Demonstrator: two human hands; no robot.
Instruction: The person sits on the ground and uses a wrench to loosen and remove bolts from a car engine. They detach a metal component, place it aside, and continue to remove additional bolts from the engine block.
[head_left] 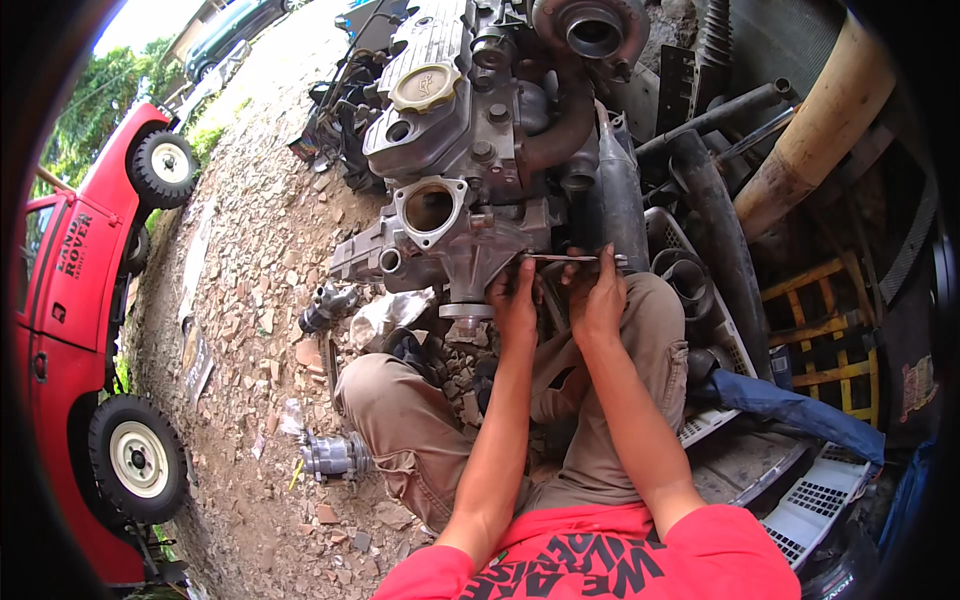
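Potentially at risk: one slim, silver metal rod-like tool (pixel 548 258), located between the hands at the lower edge of a grey cast-metal engine (pixel 482 235); a loose seating could let it slip, grazing knuckles. Appearance: straight, bright, nearly level. Right hand (pixel 598 298): fingers closed on its right part. Left hand (pixel 514 300): at its left end, apart from the right; clamped or merely touching, cannot tell. Beyond: brown stony ground (pixel 270 330); red off-road vehicle (pixel 85 310), far left.
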